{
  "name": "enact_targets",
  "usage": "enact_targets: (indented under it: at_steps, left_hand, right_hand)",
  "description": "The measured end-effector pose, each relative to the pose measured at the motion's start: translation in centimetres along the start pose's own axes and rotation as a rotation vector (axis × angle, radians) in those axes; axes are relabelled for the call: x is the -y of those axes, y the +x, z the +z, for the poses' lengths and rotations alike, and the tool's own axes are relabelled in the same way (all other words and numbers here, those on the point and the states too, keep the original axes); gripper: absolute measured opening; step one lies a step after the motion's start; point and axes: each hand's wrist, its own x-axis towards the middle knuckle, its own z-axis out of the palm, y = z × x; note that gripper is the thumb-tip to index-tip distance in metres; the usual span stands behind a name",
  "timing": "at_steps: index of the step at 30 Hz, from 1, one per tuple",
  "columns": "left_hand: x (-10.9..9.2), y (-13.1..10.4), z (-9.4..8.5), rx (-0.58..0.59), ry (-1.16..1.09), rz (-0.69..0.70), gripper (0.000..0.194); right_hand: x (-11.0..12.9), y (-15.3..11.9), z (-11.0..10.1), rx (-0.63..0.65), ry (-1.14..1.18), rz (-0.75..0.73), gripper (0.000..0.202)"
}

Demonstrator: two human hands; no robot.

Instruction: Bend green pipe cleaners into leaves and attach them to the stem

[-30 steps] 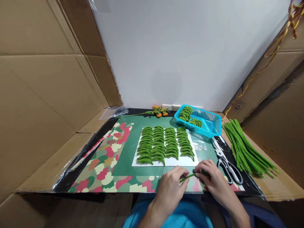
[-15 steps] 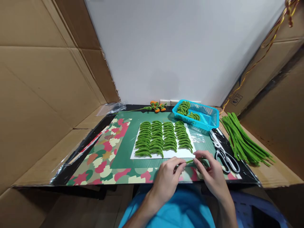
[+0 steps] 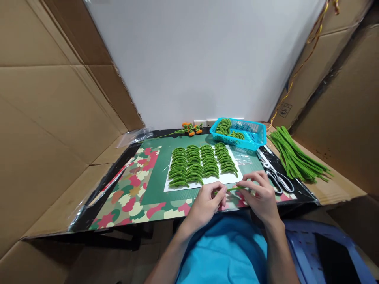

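Note:
Close to the table's front edge, my left hand [image 3: 209, 201] pinches one end of a green pipe cleaner [image 3: 233, 189]. My right hand [image 3: 259, 194] grips its other end, so a short piece shows between the fingertips; the ends are hidden by the fingers. Just beyond my hands lies a white sheet [image 3: 174, 189], bearing columns of curved green pipe-cleaner pieces [image 3: 194, 163] laid side by side. A bundle of long, straight green pipe cleaners [image 3: 296, 156] rests on the right.
Scissors [image 3: 276, 177] with black-and-white handles lie right of my right hand. A blue basket [image 3: 257, 138] holding more green pieces stands at the back, beside orange flowers [image 3: 192, 129] on a green stem. Cardboard walls [image 3: 53, 94] flank the table. A plastic bag [image 3: 142, 135] lies back left.
The view has shifted and tilted slightly. Both hands still hold the green pipe cleaner; the fingers of my right hand have moved over its end, and more of it shows between my hands.

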Motion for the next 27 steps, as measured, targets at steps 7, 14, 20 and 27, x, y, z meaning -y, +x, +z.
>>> enact_targets:
  at_steps: [7, 14, 20, 27]
  left_hand:
    - [0.28, 0.23, -0.19, -0.021, -0.038, 0.02, 0.037]
    - [0.25, -0.41, -0.26, 0.072, 0.019, 0.031, 0.038]
    - [-0.04, -0.1, -0.15, 0.1, -0.126, -0.005, 0.038]
    - [0.49, 0.09, 0.04, 0.076, -0.099, 0.022, 0.037]
  right_hand:
    - [0.12, -0.22, 0.1, 0.085, -0.077, 0.066, 0.008]
    - [0.3, -0.75, 0.92, 0.236, -0.208, 0.089, 0.028]
    - [0.61, -0.63, 0.59, 0.266, -0.176, 0.135, 0.035]
    - [0.28, -0.97, 0.71, 0.213, -0.246, 0.189, 0.05]
